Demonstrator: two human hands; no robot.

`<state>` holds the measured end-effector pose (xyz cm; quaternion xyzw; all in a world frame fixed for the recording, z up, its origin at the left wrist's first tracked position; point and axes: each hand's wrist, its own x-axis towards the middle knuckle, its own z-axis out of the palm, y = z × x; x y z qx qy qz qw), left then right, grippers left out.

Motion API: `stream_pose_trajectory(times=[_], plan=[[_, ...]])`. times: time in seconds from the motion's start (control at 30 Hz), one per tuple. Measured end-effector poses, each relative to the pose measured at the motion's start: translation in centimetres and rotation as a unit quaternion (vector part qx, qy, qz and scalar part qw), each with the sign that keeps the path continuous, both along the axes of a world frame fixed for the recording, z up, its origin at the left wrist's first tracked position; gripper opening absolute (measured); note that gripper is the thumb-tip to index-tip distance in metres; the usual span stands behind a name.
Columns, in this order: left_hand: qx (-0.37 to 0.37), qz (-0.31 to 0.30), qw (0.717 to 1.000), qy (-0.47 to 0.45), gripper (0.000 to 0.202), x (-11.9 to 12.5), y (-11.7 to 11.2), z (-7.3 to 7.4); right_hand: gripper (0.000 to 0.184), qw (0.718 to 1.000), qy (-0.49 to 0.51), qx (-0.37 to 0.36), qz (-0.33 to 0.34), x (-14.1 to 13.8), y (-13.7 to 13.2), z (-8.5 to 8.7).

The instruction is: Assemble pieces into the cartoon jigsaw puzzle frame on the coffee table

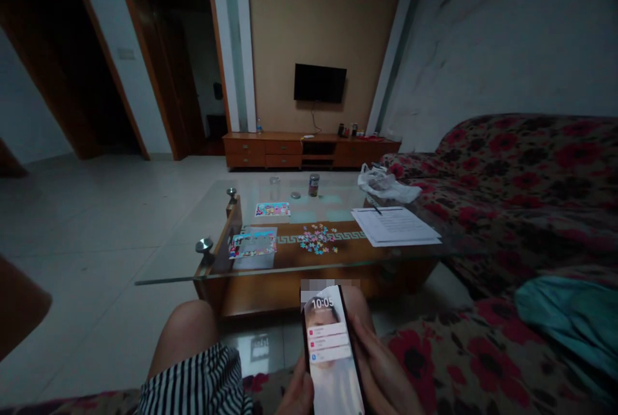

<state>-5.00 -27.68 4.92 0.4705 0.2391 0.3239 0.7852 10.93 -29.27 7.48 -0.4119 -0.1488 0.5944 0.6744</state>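
My right hand (381, 363) curls around the right edge of a smartphone (332, 344), its fingers wrapped firmly along the side, while my left hand (297, 394) grips the lower left edge, partly cut off at the bottom of the view. The phone's long axis points away from me, its top tilted slightly left, and both hands sit close against it. The lock screen shows 10:05 above 3 notification cards. Just left of the phone is my bare left knee (183, 334) above striped shorts (200, 381), and a floral sofa (463, 357) spreads to the right. Ahead, a glass worktop (167, 267) carries scattered puzzle pieces (316, 239), 2 picture cards (253, 244), stacked papers (400, 225), and a tin can (313, 184).
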Motion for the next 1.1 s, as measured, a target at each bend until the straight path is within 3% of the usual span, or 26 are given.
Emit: stream_pose_trajectory(times=[0.17,0.3,0.6,0.87,1.1], plan=[[-0.048,-0.017,0.998,-0.024,0.068,-1.4,-0.6,-2.8,0.037,0.998,0.03,0.038,0.028,-2.4,-2.0,1.0],[-0.082,-0.02,0.996,-0.01,0.074,-1.6,-1.1,-4.1,0.037,1.0,0.025,0.01,0.007,-2.8,-2.7,0.7],[-0.092,0.002,0.995,-0.025,0.068,-1.9,-1.9,-4.0,0.038,0.999,0.027,-0.023,0.0,-2.8,-3.2,-0.1],[-0.069,-0.013,0.997,-0.012,0.067,-1.8,-1.1,-5.8,0.041,0.998,0.048,-0.033,-0.022,-3.1,-3.3,-0.7],[-0.118,-0.045,0.986,-0.109,0.066,-1.4,-0.9,-6.3,0.045,0.996,0.043,-0.068,-0.033,-3.2,-3.2,-0.4]])
